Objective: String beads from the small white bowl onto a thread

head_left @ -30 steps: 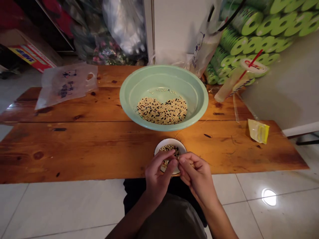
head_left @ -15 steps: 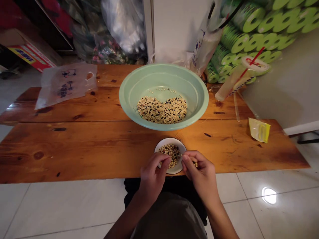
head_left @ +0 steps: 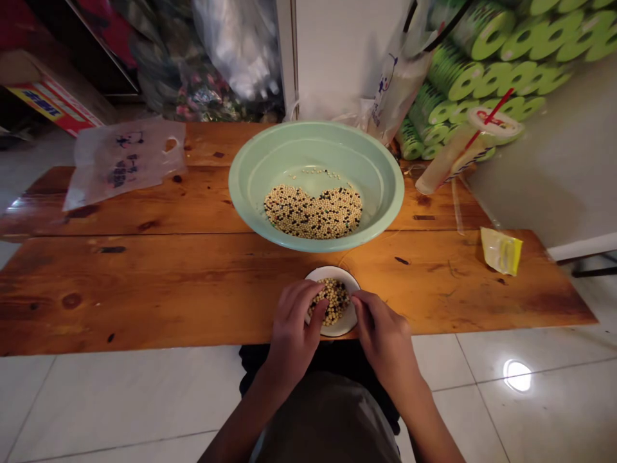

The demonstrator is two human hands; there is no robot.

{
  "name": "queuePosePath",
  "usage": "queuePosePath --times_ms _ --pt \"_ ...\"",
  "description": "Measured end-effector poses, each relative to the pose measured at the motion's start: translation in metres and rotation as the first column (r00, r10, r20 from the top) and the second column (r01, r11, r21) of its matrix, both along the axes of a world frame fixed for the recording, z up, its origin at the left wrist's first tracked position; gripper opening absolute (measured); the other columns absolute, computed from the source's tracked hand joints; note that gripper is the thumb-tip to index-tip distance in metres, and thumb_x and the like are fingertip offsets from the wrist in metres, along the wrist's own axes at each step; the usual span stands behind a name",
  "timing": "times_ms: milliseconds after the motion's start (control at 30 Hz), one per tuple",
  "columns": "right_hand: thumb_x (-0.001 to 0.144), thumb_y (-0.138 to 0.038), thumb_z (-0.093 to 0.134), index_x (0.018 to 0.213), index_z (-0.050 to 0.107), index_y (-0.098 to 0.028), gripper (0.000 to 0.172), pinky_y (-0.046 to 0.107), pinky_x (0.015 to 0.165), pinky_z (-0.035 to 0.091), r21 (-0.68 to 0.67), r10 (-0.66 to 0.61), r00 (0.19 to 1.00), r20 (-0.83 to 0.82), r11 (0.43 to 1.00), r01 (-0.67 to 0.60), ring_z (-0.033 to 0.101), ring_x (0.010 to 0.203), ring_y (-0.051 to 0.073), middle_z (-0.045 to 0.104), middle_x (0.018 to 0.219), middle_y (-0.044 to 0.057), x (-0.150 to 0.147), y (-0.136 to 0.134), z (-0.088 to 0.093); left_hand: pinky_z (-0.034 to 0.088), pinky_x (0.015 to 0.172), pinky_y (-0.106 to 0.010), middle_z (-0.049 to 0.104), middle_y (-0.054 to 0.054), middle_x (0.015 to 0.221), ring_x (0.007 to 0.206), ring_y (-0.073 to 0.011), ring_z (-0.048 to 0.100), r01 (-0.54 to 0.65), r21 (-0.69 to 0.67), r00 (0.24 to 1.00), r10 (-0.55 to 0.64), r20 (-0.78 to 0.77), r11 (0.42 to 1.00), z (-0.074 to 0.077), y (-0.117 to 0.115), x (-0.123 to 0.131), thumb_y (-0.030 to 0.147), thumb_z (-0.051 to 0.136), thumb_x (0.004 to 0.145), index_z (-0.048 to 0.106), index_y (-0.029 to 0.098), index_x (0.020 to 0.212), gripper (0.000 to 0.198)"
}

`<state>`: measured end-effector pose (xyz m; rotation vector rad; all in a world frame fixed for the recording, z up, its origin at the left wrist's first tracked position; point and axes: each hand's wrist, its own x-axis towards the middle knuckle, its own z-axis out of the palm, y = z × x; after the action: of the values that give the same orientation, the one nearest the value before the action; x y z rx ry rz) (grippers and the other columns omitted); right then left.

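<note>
- Spreading from a pinch, the left hand (head_left: 293,325) now arches over the beads (head_left: 335,307) in the white bowl (head_left: 348,321) on the counter (head_left: 168,276), grip wide: that pinch seems finished.
- Right hand (head_left: 385,331) curled downward at the bowl's right; I can't tell whether it holds beads.

The print on the plastic bag (head_left: 126,162) and carton (head_left: 54,101) is illegible.

On the bench (head_left: 168,289), the basin (head_left: 315,244) stands behind the bowl (head_left: 349,323), the bag (head_left: 149,151) left, the cup (head_left: 444,159) right.
</note>
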<state>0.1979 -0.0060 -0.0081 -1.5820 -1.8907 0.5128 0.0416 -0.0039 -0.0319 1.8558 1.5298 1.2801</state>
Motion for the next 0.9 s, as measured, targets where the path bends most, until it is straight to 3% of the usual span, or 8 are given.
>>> queuePosePath --times_ms 167,300,433,500,567,700,800,900 --pt "0.097 -0.023 0.04 0.1 0.061 -0.016 0.022 0.035 0.066 0.051 -0.023 0.04 0.996 0.086 0.999 -0.038 0.07 0.077 0.026 0.072 0.091 0.014 0.003 0.002 -0.002 0.048 0.094 -0.039 0.067 -0.007 0.104 0.104 -0.0214 0.059 0.041 0.021 0.999 -0.04 -0.037 0.999 -0.001 -0.002 0.003 0.016 0.056 0.089 0.063 0.021 0.104 0.017" --pt "0.096 -0.025 0.044 0.097 0.061 -0.018 0.018 0.031 0.067 0.05 -0.089 -0.02 0.992 -0.123 0.996 0.009 0.067 0.073 0.021 0.071 0.087 0.009 0.004 0.004 0.003 0.048 0.094 -0.039 0.068 -0.007 0.103 0.106 -0.0216 0.059 0.073 0.021 0.997 -0.072 -0.035 0.997 -0.002 -0.001 0.006 0.016 0.058 0.088 0.062 0.021 0.105 0.018" --pt "0.091 -0.031 0.053 0.085 0.063 -0.019 0.017 0.026 0.058 0.045 -0.257 -0.113 0.918 -0.38 0.966 0.012 0.057 0.062 0.015 0.063 0.07 0.002 0.0 0.006 0.007 0.045 0.088 -0.037 0.071 -0.003 0.085 0.084 -0.0185 0.063 0.103 0.028 0.993 -0.101 -0.06 0.994 0.003 0.0 0.007 0.018 0.058 0.089 0.063 0.021 0.091 0.006" --pt "0.088 -0.035 0.059 0.08 0.063 -0.018 0.019 0.022 0.047 0.037 -0.39 -0.204 0.799 -0.565 0.92 -0.041 0.048 0.052 0.011 0.054 0.06 -0.001 -0.002 0.008 0.007 0.044 0.085 -0.035 0.069 0.0 0.077 0.074 -0.0163 0.062 0.101 0.011 0.994 -0.1 -0.052 0.995 0.006 -0.001 0.006 0.018 0.056 0.089 0.062 0.02 0.084 0.008" --pt "0.084 -0.039 0.064 0.08 0.063 -0.017 0.023 0.018 0.037 0.024 -0.533 -0.352 0.574 -0.739 0.827 -0.18 0.032 0.041 0.006 0.044 0.052 -0.006 -0.004 0.01 0.007 0.045 0.081 -0.033 0.067 -0.001 0.075 0.074 -0.0162 0.06 0.083 -0.041 0.997 -0.083 0.002 0.996 0.01 -0.004 0.005 0.019 0.054 0.09 0.061 0.02 0.082 0.011" --pt "0.081 -0.035 0.069 0.079 0.063 -0.014 0.022 0.014 0.034 0.01 -0.617 -0.624 0.171 -0.763 0.623 -0.48 0.011 0.039 0.002 0.031 0.048 -0.011 -0.004 0.015 0.009 0.046 0.069 -0.026 0.061 -0.002 0.071 0.077 -0.0167 0.058 0.069 -0.219 0.979 -0.024 0.201 0.973 0.018 -0.011 0.003 0.024 0.049 0.093 0.058 0.02 0.076 0.02" --pt "0.08 -0.029 0.07 0.071 0.061 -0.013 0.02 0.012 0.033 0.018 -0.598 -0.737 0.017 -0.675 0.534 -0.598 0.019 0.04 0.002 0.037 0.052 -0.008 -0.005 0.019 0.012 0.046 0.065 -0.025 0.058 -0.002 0.068 0.068 -0.0148 0.057 0.07 -0.292 0.953 0.023 0.302 0.954 0.023 -0.015 0.0 0.029 0.049 0.093 0.055 0.019 0.069 0.026" --pt "0.081 -0.022 0.065 0.076 0.065 -0.012 0.011 0.014 0.046 0.041 -0.561 -0.774 -0.072 -0.629 0.516 -0.647 0.045 0.051 0.006 0.054 0.066 0.0 -0.009 0.02 0.015 0.045 0.062 -0.025 0.056 0.0 0.064 0.063 -0.0135 0.055 0.084 -0.302 0.926 0.037 0.375 0.95 0.028 -0.018 -0.003 0.03 0.051 0.092 0.053 0.019 0.065 0.029"
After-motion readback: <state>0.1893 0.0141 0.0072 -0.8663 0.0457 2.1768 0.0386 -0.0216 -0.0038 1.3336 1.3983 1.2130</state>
